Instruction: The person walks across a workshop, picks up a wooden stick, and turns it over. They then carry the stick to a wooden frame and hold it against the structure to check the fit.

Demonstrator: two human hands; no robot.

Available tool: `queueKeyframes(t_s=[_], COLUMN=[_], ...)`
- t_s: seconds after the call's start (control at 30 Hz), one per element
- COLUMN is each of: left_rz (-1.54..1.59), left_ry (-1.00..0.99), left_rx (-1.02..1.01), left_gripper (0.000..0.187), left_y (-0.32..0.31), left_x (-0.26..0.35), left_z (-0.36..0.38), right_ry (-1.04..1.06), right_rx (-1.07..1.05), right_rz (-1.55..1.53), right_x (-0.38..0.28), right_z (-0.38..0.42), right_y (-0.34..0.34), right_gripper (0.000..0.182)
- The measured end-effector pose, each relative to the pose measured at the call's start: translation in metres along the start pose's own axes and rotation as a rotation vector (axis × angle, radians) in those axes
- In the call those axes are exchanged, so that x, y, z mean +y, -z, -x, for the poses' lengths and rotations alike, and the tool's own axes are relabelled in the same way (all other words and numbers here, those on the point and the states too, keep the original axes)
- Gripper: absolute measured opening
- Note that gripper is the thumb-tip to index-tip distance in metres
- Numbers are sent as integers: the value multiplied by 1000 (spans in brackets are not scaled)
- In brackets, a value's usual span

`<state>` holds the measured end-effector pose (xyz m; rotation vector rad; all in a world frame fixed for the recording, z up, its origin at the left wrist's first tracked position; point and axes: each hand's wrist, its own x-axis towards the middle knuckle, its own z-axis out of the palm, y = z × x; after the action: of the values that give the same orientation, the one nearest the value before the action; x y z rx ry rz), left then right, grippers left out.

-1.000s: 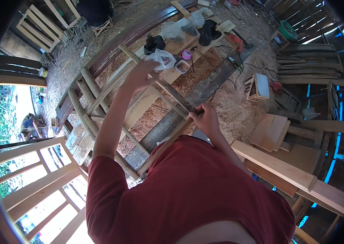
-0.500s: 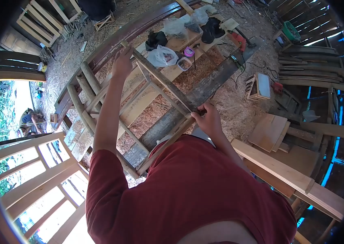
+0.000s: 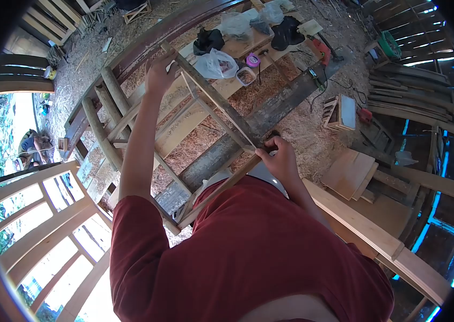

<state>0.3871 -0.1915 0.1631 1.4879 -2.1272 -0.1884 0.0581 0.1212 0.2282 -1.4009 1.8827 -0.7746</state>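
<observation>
A slatted wooden frame [image 3: 217, 102], made of narrow strips joined at the corners, is tilted in front of my chest. My left hand [image 3: 158, 76] is at its far upper corner, fingers round the end of the strip, with a small gap showing by the thumb. At the near right corner, my right hand [image 3: 279, 156] pinches the joint between thumb and fingers. The frame's lower edge lies close against my shirt. Below it runs a heavy dark beam [image 3: 280, 107], with a pale board partly hidden behind the strips.
Beyond the frame lie plastic bags [image 3: 217, 64], a pink tape measure [image 3: 252, 60], a small tub [image 3: 245, 76], a hammer [image 3: 276, 65] and a red power tool [image 3: 321, 52]. Long planks [image 3: 361, 222] extend at right. A latticed wooden panel [image 3: 49, 231] stands left. A person [image 3: 34, 149] sits outside.
The view has shifted slightly. The fingers of my left hand have lifted a little at the far corner, while my right hand keeps its pinch at the near joint.
</observation>
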Motion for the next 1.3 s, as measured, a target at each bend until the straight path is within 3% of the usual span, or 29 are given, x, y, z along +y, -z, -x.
queueKeyframes(t_s=[0.17,0.27,0.57,1.3], left_rz=[-6,-191,-316,-70], left_ry=[23,-56,-282,-150], left_rx=[-41,-129,-265,-179], left_gripper=[32,32,33,35], left_y=[10,26,41,26], left_x=[-1,4,-9,-4], left_z=[-11,-21,-35,-22], right_ry=[-20,-22,8,27], right_rx=[-21,-22,-26,9], right_rz=[-42,-20,28,15], right_x=[3,4,4,7], right_z=[-4,-5,-6,0], right_y=[0,0,0,-2], right_gripper=[32,32,28,32])
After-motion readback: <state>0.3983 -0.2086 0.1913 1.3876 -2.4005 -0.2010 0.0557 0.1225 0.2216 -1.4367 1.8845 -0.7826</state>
